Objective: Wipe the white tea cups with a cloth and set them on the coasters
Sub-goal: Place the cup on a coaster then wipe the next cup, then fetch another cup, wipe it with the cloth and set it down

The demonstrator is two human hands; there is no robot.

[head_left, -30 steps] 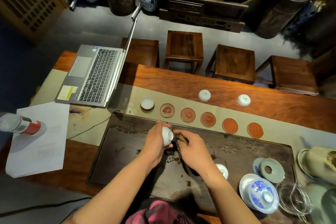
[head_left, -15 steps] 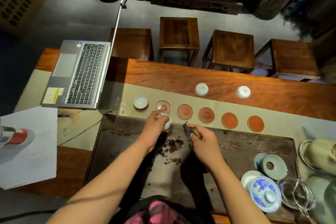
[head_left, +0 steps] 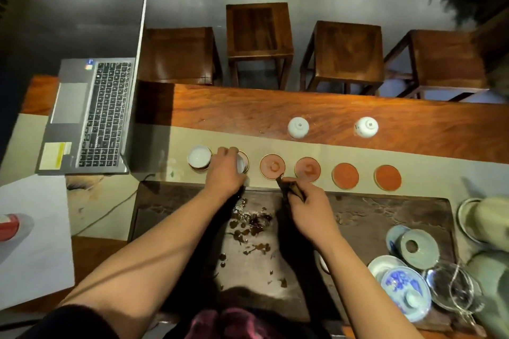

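Setting the cup [head_left: 240,164] down on the second coaster [head_left: 245,162] from the left end of the table runner [head_left: 413,157], you had your left hand [head_left: 225,170] draped over it, fingers curled round its wall, so most of the coaster was hidden from you. That was the risk, as I judged it: placed by feel, the cup's foot could catch the coaster's raised rim and sit tilted, or skid the coaster toward the first cup [head_left: 199,157] just beside it and knock it. Your right hand [head_left: 308,209] was closed on the dark cloth [head_left: 290,190] at the far edge of the tea tray [head_left: 399,209], near the third coaster [head_left: 272,166]; a loose corner could have dragged that coaster. Two more cups [head_left: 298,127] waited upside down on the bare wood [head_left: 234,118] beyond the runner, well apart, and reaching over the row with a sleeve or forearm might have disturbed what you had placed.
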